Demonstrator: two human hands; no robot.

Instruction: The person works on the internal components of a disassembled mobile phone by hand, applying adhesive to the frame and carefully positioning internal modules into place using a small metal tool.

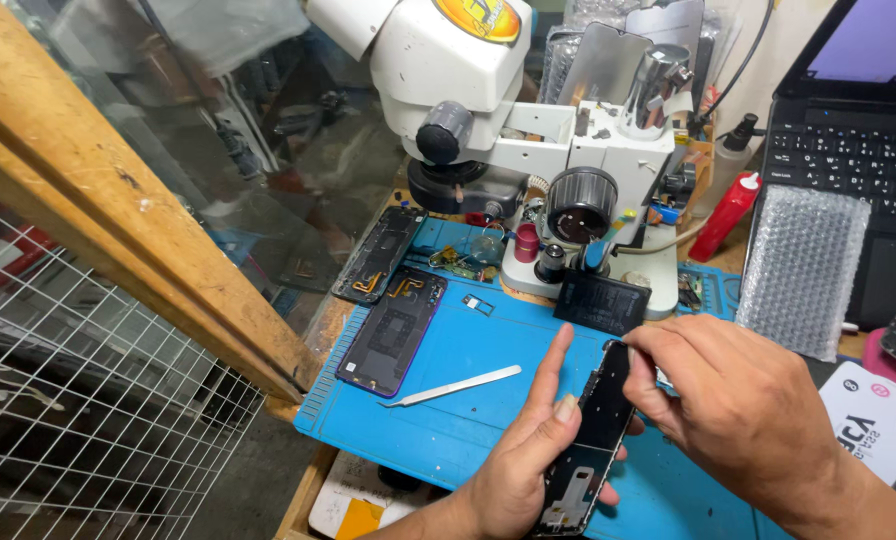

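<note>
The phone frame point(598, 440) is stripped and held above the blue mat point(478, 370). Its back cover point(393, 330), a second panel point(380, 252) and the battery point(602, 302) lie apart; reassembly has not begun. The left hand point(528, 470) grips the frame. The right hand point(738, 400) fingers pinch its top edge. The tweezers point(453, 386) lie free nearby. The microscope base point(568, 270) bounds the far side; open mat remains at centre.

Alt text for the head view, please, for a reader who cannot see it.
The left hand holds an opened black phone frame over a blue work mat while the right hand pinches at its top edge. Silver metal tweezers, a purple-edged phone back cover and a white microscope lie beyond.
</note>
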